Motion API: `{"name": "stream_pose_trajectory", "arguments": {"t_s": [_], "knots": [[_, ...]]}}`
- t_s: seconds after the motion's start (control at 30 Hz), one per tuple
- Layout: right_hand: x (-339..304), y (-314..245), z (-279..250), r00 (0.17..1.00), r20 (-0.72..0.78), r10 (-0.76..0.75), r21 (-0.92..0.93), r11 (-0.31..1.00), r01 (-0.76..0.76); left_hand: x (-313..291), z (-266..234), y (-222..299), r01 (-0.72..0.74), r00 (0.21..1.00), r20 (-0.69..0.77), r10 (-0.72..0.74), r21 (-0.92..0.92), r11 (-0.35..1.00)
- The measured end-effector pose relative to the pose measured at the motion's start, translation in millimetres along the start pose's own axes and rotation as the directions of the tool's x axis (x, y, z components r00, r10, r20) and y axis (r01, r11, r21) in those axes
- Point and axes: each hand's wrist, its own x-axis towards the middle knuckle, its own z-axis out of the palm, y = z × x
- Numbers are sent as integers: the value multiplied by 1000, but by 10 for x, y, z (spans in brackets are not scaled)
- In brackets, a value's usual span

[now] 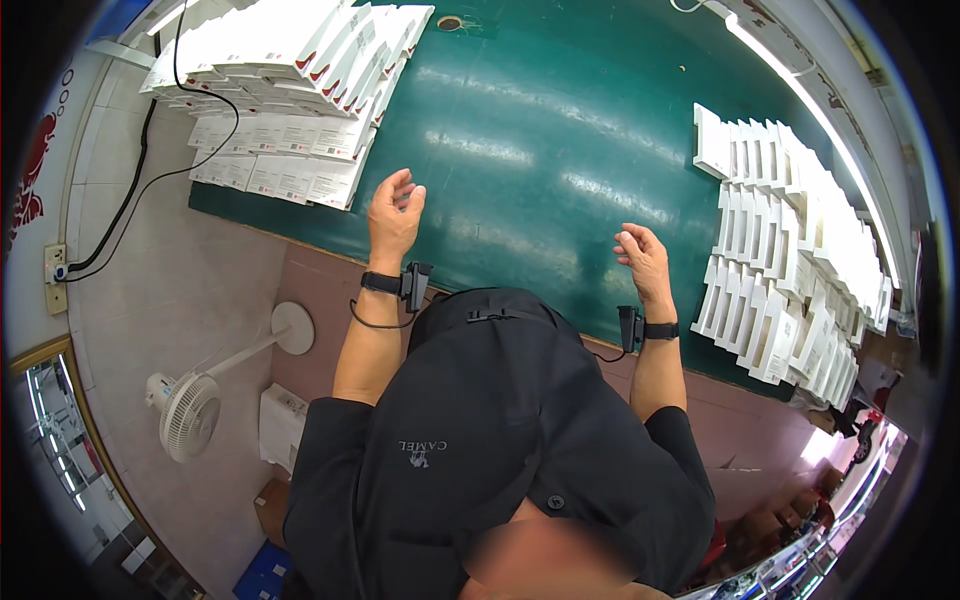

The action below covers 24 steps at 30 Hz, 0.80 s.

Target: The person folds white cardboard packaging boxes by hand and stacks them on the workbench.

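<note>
My left hand hovers over the near left part of the green table, its fingers loosely bent and the thumb apart, with nothing in it. Closest to it is a tall stack of flat white boxes with printed labels and red marks, just beyond on the left. On the other side, my right hand is also above the table near its front edge, fingers loosely curled and holding nothing visible. To its right stand several rows of white open-ended box pieces or trays, packed close together. Neither hand touches the boxes.
A black cable runs beside the left stack to a wall socket. Below the table's left end stand a white fan and a white carton. At the far edge the tabletop has a round hole.
</note>
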Motion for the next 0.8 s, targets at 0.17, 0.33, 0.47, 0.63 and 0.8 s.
{"name": "stream_pose_trajectory", "arguments": {"t_s": [0.17,0.33,0.47,0.63,0.8], "knots": [[-4,11,31,1000,4,6,-6,1000,-6,-11,1,17,4,1000,4,-4,6,1000],[-44,17,19,1000,-1,7,-9,1000,-7,-35,30,62,8,1000,8,-8,-18,1000],[-33,48,-55,1000,-2,15,23,1000,-15,-4,3,28,19,998,51,-27,138,990],[-128,-186,-258,976,-125,-176,-181,972,152,-36,-179,-249,-38,997,78,29,119,992],[-521,-613,-797,877,-364,-315,-417,897,149,-46,-145,-352,-46,990,138,41,34,998]]}}
